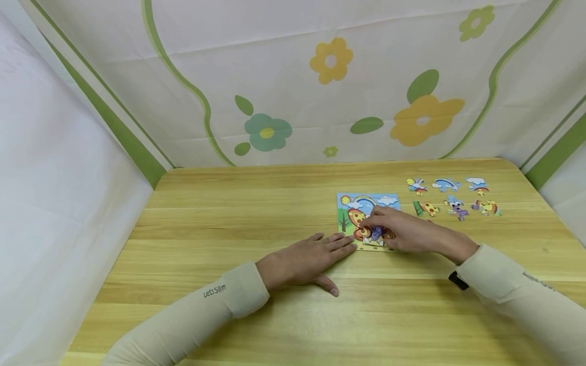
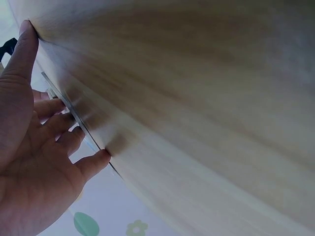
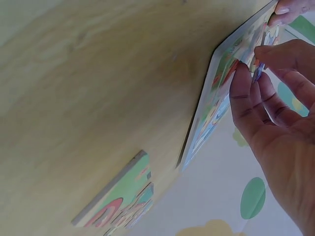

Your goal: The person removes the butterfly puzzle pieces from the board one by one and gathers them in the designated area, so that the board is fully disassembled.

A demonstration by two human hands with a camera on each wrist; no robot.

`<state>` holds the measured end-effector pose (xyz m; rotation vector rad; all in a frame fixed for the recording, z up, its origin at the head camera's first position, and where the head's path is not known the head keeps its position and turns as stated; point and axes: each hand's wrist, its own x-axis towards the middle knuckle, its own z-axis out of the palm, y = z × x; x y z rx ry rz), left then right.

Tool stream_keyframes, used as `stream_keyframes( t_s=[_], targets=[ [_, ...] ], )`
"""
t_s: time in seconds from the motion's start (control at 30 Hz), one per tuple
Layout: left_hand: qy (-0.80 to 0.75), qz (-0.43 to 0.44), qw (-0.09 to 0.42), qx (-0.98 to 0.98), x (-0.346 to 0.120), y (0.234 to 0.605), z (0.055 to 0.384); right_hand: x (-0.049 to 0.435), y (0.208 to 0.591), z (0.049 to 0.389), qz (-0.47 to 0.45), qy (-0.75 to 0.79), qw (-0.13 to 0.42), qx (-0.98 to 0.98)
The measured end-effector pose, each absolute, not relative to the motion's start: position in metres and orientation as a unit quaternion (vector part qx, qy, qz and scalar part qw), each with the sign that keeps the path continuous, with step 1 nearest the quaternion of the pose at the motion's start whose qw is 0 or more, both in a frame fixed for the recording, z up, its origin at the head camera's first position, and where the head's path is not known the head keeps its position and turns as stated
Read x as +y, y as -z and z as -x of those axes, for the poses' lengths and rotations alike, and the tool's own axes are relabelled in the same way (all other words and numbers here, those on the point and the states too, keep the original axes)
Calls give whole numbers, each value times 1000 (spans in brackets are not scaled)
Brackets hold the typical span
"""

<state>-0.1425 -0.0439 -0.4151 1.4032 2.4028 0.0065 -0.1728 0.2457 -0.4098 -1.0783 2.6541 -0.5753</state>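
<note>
A colourful picture puzzle board (image 1: 346, 209) with a sun, a rainbow and a butterfly lies on the wooden table. My right hand (image 1: 405, 230) is over its right side. In the right wrist view, thumb and fingers pinch a small puzzle piece (image 3: 257, 72), tilted close over the board's face. From the head view that puzzle piece (image 1: 376, 236) shows purple and white, partly covered by the fingers. Palm down, my left hand (image 1: 313, 256) lies at the board's lower left corner. Its fingertips touch the board's edge and its thumb rests on the table.
Several loose puzzle pieces lie in two rows to the right of the board, among them a rainbow piece (image 1: 446, 185) and a purple character piece (image 1: 457, 207). Behind the table's far edge hangs a white curtain (image 1: 284, 76) with flowers.
</note>
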Motion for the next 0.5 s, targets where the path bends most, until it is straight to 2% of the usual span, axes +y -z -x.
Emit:
stream_keyframes(
  t_s=[0.5],
  targets=[
    [-10,-496,180,850,-44,414,142,280,396,167,335,238,76,909]
  ],
)
